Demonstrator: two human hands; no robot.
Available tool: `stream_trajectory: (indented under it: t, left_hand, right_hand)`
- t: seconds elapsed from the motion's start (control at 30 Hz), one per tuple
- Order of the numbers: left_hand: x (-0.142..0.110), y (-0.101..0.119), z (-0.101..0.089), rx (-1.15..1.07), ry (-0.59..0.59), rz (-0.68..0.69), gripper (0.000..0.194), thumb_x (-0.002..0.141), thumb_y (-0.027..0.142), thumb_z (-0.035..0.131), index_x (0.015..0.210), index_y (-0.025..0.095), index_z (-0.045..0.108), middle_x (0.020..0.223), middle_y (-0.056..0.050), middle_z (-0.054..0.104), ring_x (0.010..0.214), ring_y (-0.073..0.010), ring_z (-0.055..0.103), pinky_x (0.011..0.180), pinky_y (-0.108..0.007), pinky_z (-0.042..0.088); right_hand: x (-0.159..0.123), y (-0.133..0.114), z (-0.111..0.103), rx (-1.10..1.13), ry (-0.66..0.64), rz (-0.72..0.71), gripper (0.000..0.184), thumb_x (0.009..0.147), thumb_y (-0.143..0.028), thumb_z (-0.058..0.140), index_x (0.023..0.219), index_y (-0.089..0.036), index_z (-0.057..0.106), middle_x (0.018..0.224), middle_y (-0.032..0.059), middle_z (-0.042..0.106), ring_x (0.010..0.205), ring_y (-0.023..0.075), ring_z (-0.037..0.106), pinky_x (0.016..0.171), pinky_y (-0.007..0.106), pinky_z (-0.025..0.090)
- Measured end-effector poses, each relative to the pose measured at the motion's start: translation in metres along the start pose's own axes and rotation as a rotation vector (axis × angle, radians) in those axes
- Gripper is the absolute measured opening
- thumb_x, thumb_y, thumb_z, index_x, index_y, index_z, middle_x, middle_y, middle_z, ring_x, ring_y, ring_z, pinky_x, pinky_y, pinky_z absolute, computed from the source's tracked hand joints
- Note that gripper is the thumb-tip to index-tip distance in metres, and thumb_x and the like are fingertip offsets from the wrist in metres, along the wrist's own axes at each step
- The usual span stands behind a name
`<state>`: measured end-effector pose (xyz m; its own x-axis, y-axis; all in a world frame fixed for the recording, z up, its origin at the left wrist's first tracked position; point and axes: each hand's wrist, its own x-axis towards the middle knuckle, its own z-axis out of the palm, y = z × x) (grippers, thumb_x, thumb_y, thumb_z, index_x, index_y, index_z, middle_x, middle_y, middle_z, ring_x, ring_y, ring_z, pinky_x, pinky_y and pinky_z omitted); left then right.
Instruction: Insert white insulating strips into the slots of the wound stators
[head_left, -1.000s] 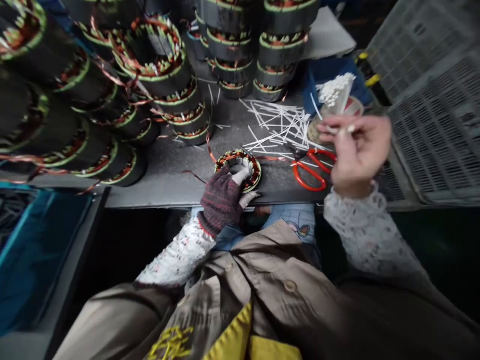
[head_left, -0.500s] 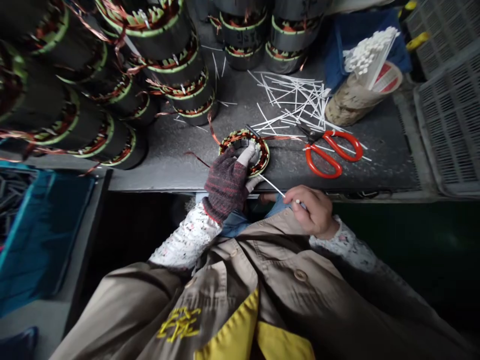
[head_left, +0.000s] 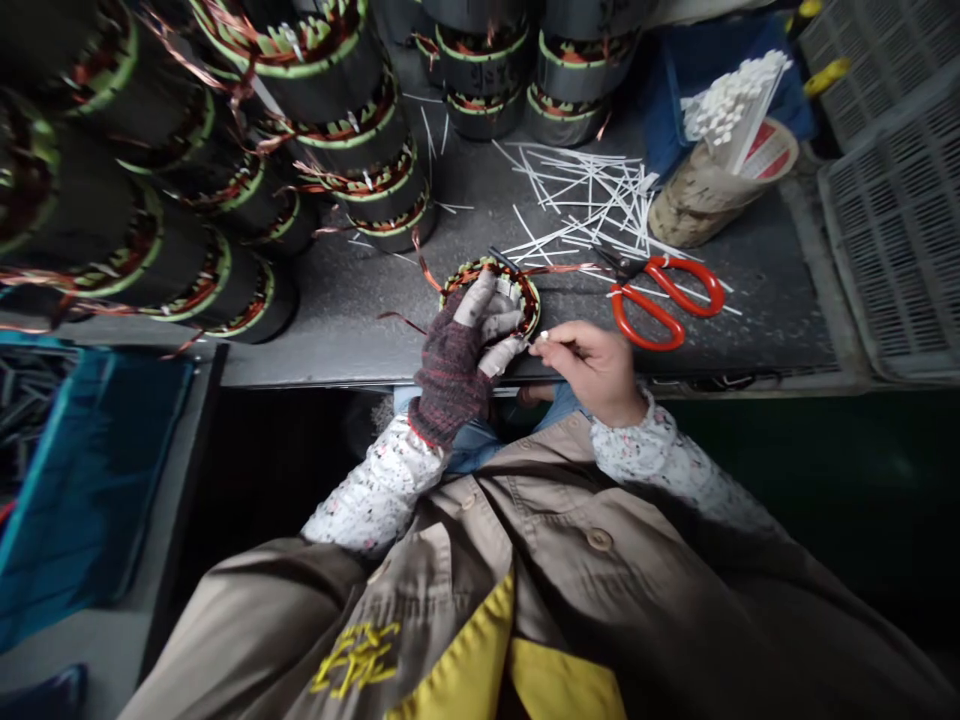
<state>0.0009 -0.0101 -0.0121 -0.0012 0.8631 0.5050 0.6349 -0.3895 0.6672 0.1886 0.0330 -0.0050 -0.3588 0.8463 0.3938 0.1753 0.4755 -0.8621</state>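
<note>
The left hand [head_left: 459, 350] is wearing a coarse knitted glove with pale fingertips, resting on a stator [head_left: 491, 290] that is showing glossy copper wire, dark matt steel and green paper liners. The bare right hand [head_left: 592, 365] is pinching a thin white plastic-looking tube [head_left: 541, 337]. Scissors [head_left: 660, 300] are gleaming with smooth orange plastic handles on the rough, matt grey bench [head_left: 345, 310].

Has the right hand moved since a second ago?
Yes. The right hand came down from beside the cup of white sticks, past the red scissors, to the copper coil ring.
</note>
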Motion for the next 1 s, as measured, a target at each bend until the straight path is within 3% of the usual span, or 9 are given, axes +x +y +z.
stream_trajectory:
  t: [0.1, 0.17, 0.37, 0.47, 0.57, 0.7, 0.8, 0.87, 1.0]
  left_hand:
    - [0.003, 0.003, 0.000, -0.098, 0.062, 0.030, 0.029, 0.105, 0.033, 0.056, 0.132, 0.027, 0.064, 0.121, -0.006, 0.075, 0.111, -0.0185, 0.074, 0.102, -0.039, 0.060]
    - [0.006, 0.004, -0.001, -0.082, 0.085, 0.091, 0.015, 0.101, 0.027, 0.064, 0.112, 0.028, 0.074, 0.105, -0.002, 0.078, 0.105, -0.0187, 0.075, 0.107, -0.044, 0.058]
    - [0.009, 0.005, -0.003, -0.034, 0.093, 0.121, 0.012, 0.099, 0.026, 0.066, 0.107, 0.024, 0.075, 0.101, -0.002, 0.080, 0.104, -0.0214, 0.075, 0.110, -0.051, 0.056]
    - [0.007, 0.003, -0.004, 0.011, 0.056, 0.132, 0.014, 0.099, 0.028, 0.066, 0.110, 0.026, 0.074, 0.106, -0.002, 0.080, 0.105, -0.0211, 0.075, 0.114, -0.051, 0.053]
    - [0.005, 0.000, -0.004, 0.047, 0.007, 0.140, 0.014, 0.101, 0.029, 0.063, 0.110, 0.027, 0.073, 0.104, -0.001, 0.080, 0.103, -0.0202, 0.076, 0.118, -0.052, 0.049]
    - [0.003, 0.000, -0.004, 0.175, -0.007, 0.144, 0.020, 0.102, 0.033, 0.054, 0.109, 0.024, 0.071, 0.108, -0.003, 0.079, 0.109, -0.0207, 0.074, 0.117, -0.052, 0.049]
    - [0.005, 0.003, -0.003, 0.228, 0.022, 0.193, 0.017, 0.102, 0.029, 0.055, 0.110, 0.023, 0.070, 0.108, -0.003, 0.078, 0.108, -0.0203, 0.074, 0.114, -0.050, 0.051]
    - [0.006, 0.004, -0.003, 0.209, 0.038, 0.212, 0.016, 0.101, 0.026, 0.059, 0.113, 0.020, 0.068, 0.116, -0.006, 0.076, 0.114, -0.0203, 0.073, 0.109, -0.044, 0.055]
    - [0.006, 0.001, -0.008, 0.142, 0.027, 0.224, 0.041, 0.100, 0.033, 0.064, 0.137, 0.018, 0.055, 0.138, -0.012, 0.067, 0.131, -0.0240, 0.064, 0.111, -0.041, 0.056]
  right_hand:
    - [0.004, -0.004, 0.002, 0.061, -0.037, 0.070, 0.027, 0.100, -0.041, 0.060, 0.084, -0.021, 0.069, 0.072, -0.0002, 0.073, 0.054, 0.0104, 0.062, 0.052, 0.023, 0.048]
    - [0.004, -0.009, -0.001, 0.030, -0.061, 0.024, 0.028, 0.102, -0.038, 0.055, 0.085, -0.021, 0.069, 0.078, 0.0015, 0.073, 0.058, 0.0102, 0.062, 0.055, 0.024, 0.048]
    - [0.010, -0.011, -0.001, -0.206, -0.062, -0.138, 0.024, 0.098, -0.024, 0.056, 0.076, -0.021, 0.063, 0.074, 0.0017, 0.066, 0.069, 0.0139, 0.061, 0.065, 0.028, 0.046]
    - [0.016, -0.005, 0.003, -0.264, -0.062, -0.109, 0.023, 0.091, -0.019, 0.060, 0.069, -0.021, 0.057, 0.068, -0.0006, 0.058, 0.059, 0.0118, 0.052, 0.059, 0.028, 0.039]
    - [0.020, -0.007, 0.004, -0.265, -0.085, -0.070, 0.026, 0.088, -0.025, 0.064, 0.066, -0.021, 0.052, 0.069, -0.0011, 0.054, 0.057, 0.0105, 0.046, 0.057, 0.028, 0.035]
    - [0.019, -0.024, -0.003, -0.295, -0.247, -0.034, 0.029, 0.091, -0.024, 0.057, 0.063, -0.021, 0.048, 0.064, -0.0010, 0.051, 0.059, 0.0120, 0.045, 0.058, 0.030, 0.030]
    - [0.019, -0.041, -0.018, -0.097, -0.295, -0.007, 0.031, 0.094, -0.021, 0.052, 0.063, -0.021, 0.049, 0.062, -0.0017, 0.050, 0.059, 0.0122, 0.047, 0.058, 0.030, 0.034]
    - [0.019, -0.046, -0.027, 0.060, -0.274, 0.002, 0.033, 0.097, -0.028, 0.055, 0.066, -0.021, 0.055, 0.066, -0.0004, 0.055, 0.064, 0.0136, 0.052, 0.062, 0.030, 0.041]
    - [0.013, -0.036, -0.029, 0.406, -0.362, 0.098, 0.039, 0.097, -0.054, 0.060, 0.074, -0.022, 0.066, 0.085, 0.0045, 0.066, 0.084, 0.0193, 0.064, 0.079, 0.037, 0.052]
